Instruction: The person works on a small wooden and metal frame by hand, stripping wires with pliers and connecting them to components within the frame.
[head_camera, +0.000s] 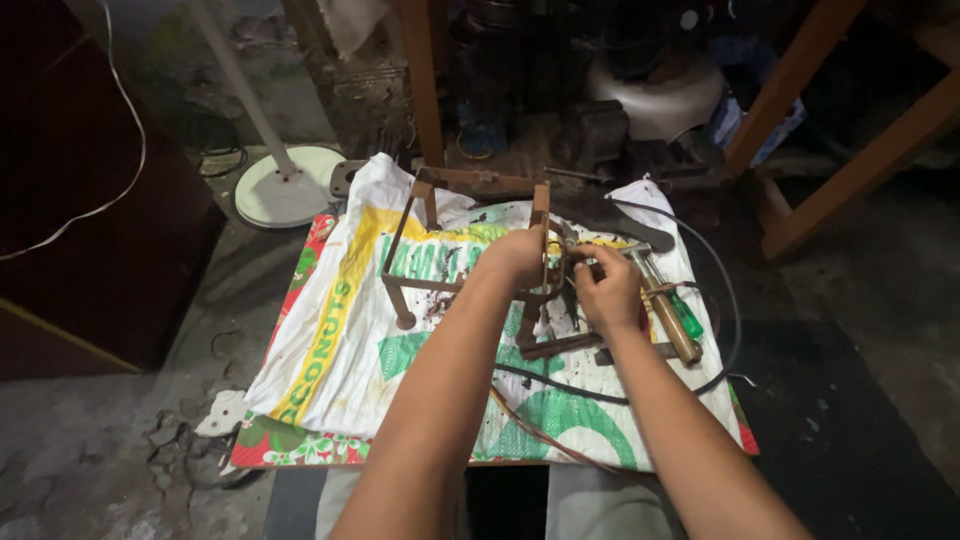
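A rusty metal frame (415, 215) with thin legs stands on a printed white sack (335, 340) spread over the floor. My left hand (515, 255) grips the frame's near right upright. Just to the right, my right hand (605, 290) pinches a small part against the frame, fingers closed; what exactly it holds is too small to tell. A hammer with a wooden handle (670, 320) and a green-handled screwdriver (688, 312) lie right of my right hand.
A black cable (720, 290) loops around the right side of the sack. A white round fan base (285, 190) with its pole stands at the back left. Wooden furniture legs (800, 215) rise at the back right. A dark cabinet (90, 230) fills the left.
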